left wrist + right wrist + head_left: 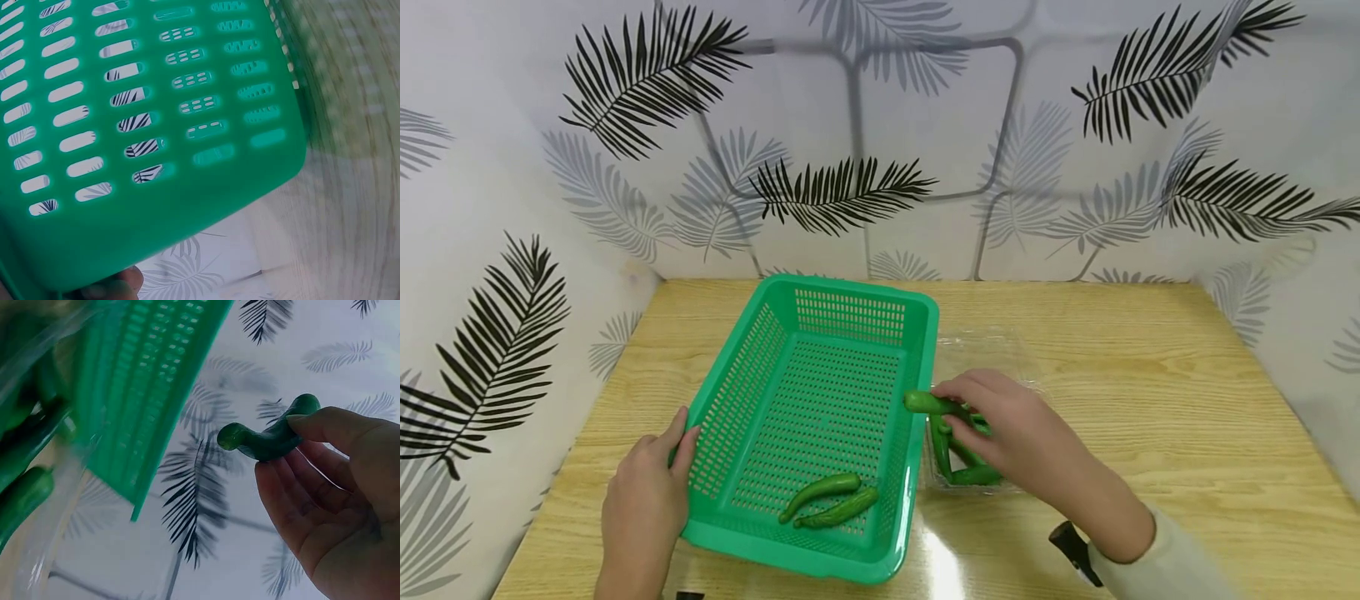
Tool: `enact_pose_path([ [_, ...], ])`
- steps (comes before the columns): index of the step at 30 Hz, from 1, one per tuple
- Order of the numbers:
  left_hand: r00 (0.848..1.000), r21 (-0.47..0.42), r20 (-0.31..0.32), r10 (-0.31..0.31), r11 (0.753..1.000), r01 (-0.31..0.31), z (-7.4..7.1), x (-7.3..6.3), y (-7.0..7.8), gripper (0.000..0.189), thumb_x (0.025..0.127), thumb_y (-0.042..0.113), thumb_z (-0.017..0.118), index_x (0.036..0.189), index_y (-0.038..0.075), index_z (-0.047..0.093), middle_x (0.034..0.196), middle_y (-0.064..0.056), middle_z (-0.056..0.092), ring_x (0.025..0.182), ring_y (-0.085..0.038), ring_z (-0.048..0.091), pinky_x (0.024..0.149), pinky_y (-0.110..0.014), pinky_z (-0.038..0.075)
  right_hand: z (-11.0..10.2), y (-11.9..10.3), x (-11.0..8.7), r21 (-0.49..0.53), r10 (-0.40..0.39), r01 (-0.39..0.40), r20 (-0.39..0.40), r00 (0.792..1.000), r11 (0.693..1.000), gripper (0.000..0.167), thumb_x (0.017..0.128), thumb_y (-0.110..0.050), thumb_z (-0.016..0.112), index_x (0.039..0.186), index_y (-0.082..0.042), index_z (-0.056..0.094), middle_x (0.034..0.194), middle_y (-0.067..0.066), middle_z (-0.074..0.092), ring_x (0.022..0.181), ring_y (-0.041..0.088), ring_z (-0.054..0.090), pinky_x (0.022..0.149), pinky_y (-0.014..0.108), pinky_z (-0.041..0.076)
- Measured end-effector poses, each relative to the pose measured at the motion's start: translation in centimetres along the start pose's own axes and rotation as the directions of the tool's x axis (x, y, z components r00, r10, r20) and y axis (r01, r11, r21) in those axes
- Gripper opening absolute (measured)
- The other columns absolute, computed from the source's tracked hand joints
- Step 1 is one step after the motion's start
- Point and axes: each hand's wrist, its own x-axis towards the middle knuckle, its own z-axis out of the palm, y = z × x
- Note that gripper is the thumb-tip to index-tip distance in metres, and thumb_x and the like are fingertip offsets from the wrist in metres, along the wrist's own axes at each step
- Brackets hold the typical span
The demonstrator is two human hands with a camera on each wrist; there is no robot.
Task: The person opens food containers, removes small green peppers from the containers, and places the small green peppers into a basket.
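Observation:
My left hand (646, 493) grips the left rim of a green plastic basket (829, 567) with slotted walls. Two slim green chili peppers (822, 493) lie in its near right part, one smooth and curved, one wrinkled. My right hand (1009, 419) pinches another curved green chili pepper (272, 442) between thumb and fingers, above the basket's right rim. Below that hand, a clear plastic box (981, 483) holds several more green peppers (942, 450), partly hidden by the hand. In the left wrist view only the fingertips (125, 282) show under the basket wall.
The wooden table (1150, 400) carries the basket and the box, side by side. White cloth with leaf prints (880, 233) hangs at the back and both sides. A dark strap (1072, 546) sits at my right wrist.

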Motion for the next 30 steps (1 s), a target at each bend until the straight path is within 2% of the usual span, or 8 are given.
enact_pose_path([
  [3, 1.0, -0.001, 0.001, -0.002, 1.0, 0.002, 0.0, 0.0, 0.0, 0.041, 0.097, 0.031, 0.052, 0.132, 0.012, 0.053, 0.079, -0.014, 0.057, 0.051, -0.021, 0.044, 0.038, -0.033, 0.033, 0.9, -1.1, 1.2, 0.008, -0.063, 0.063, -0.013, 0.998, 0.998, 0.029, 0.077, -0.004, 0.073, 0.104, -0.007, 0.064, 0.097, -0.001, 0.062, 0.084, 0.01, 0.058, 0.069, 0.022, 0.05],
  [9, 1.0, -0.002, 0.002, 0.001, 1.0, -0.001, 0.0, 0.0, 0.0, 0.041, 0.097, 0.032, 0.051, 0.132, 0.012, 0.053, 0.08, -0.014, 0.058, 0.051, -0.021, 0.044, 0.038, -0.033, 0.033, 2.9, -3.2, 3.1, 0.029, -0.122, 0.121, 0.052, 0.991, 0.992, 0.024, 0.082, -0.008, 0.069, 0.106, -0.011, 0.065, 0.098, -0.003, 0.061, 0.088, 0.009, 0.056, 0.069, 0.019, 0.047],
  [17, 1.0, 0.0, 0.012, -0.014, 1.0, 0.014, 0.1, 0.0, -0.1, 0.042, 0.097, 0.033, 0.05, 0.134, 0.014, 0.052, 0.079, -0.013, 0.057, 0.051, -0.02, 0.043, 0.038, -0.032, 0.033, 5.6, -5.0, 4.2, 0.038, -0.206, 0.203, 0.091, 0.974, 0.978, 0.021, 0.085, -0.011, 0.067, 0.106, -0.012, 0.064, 0.098, -0.003, 0.06, 0.092, 0.009, 0.057, 0.076, 0.016, 0.046],
  [24, 1.0, -0.005, 0.005, -0.016, 1.0, 0.016, 0.1, -0.1, -0.1, 0.042, 0.097, 0.034, 0.05, 0.134, 0.014, 0.052, 0.08, -0.013, 0.057, 0.051, -0.021, 0.043, 0.039, -0.032, 0.033, 6.8, -4.9, 4.4, -0.017, -0.143, 0.151, 0.227, 0.963, 0.988, 0.022, 0.086, -0.014, 0.067, 0.108, -0.015, 0.064, 0.1, -0.004, 0.06, 0.094, 0.009, 0.057, 0.076, 0.018, 0.047],
  [27, 1.0, -0.013, -0.017, -0.008, 1.0, 0.008, 0.1, -0.2, -0.1, 0.041, 0.096, 0.032, 0.052, 0.132, 0.013, 0.053, 0.082, -0.014, 0.059, 0.053, -0.023, 0.047, 0.039, -0.034, 0.034, 7.6, -4.7, 4.4, -0.074, -0.11, 0.139, 0.312, 0.944, 0.987, 0.021, 0.086, -0.014, 0.068, 0.106, -0.017, 0.065, 0.098, -0.005, 0.061, 0.093, 0.009, 0.058, 0.071, 0.018, 0.048],
  [30, 1.0, -0.015, -0.027, 0.0, 1.0, 0.0, 0.2, -0.1, -0.1, 0.04, 0.096, 0.031, 0.052, 0.132, 0.013, 0.054, 0.085, -0.015, 0.06, 0.056, -0.025, 0.05, 0.04, -0.035, 0.036, 8.5, -4.8, 4.4, -0.111, -0.076, 0.132, 0.405, 0.911, 0.985, 0.018, 0.086, -0.013, 0.068, 0.102, -0.019, 0.067, 0.094, -0.007, 0.061, 0.087, 0.007, 0.058, 0.065, 0.016, 0.047],
])
